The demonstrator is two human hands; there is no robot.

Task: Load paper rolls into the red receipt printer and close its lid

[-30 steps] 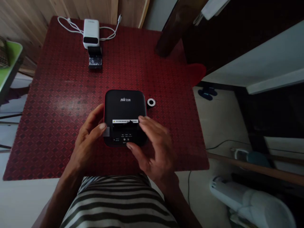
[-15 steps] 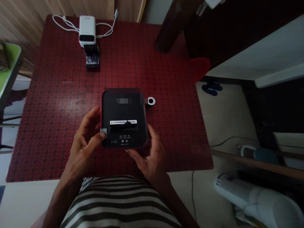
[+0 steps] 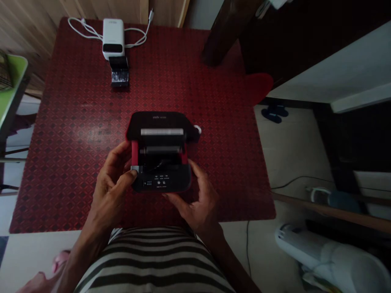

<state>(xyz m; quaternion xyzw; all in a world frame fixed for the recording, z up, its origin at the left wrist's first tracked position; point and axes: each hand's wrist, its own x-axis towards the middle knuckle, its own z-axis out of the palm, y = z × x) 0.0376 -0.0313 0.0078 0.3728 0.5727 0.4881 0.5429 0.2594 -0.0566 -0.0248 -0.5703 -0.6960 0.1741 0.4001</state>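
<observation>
A black and red label printer (image 3: 159, 179) is held over the table, its lid (image 3: 159, 119) raised and rollers visible inside. Small buttons and printed symbols mark its near panel. My left hand (image 3: 114, 183) grips the printer's left side, thumb on the grey tab at the corner. Along the right side and near edge, my right hand (image 3: 195, 197) holds it with fingers and thumb. Just beyond the lid's right end, a white ring-shaped end of a roll (image 3: 198, 130) is partly hidden.
A white power bank-like device (image 3: 113, 38) with white cables lies at the table's (image 3: 76, 183) far left, a black strip-like piece (image 3: 119, 73) before it. A dark post (image 3: 218, 40) stands at the back right. A red stool (image 3: 259, 87) shows beside the table; blue slippers (image 3: 275, 114) lie on the floor.
The printer's lid has swung up and away from me, exposing the rollers and covering part of the white roll end. Both hands keep nearly the same hold.
</observation>
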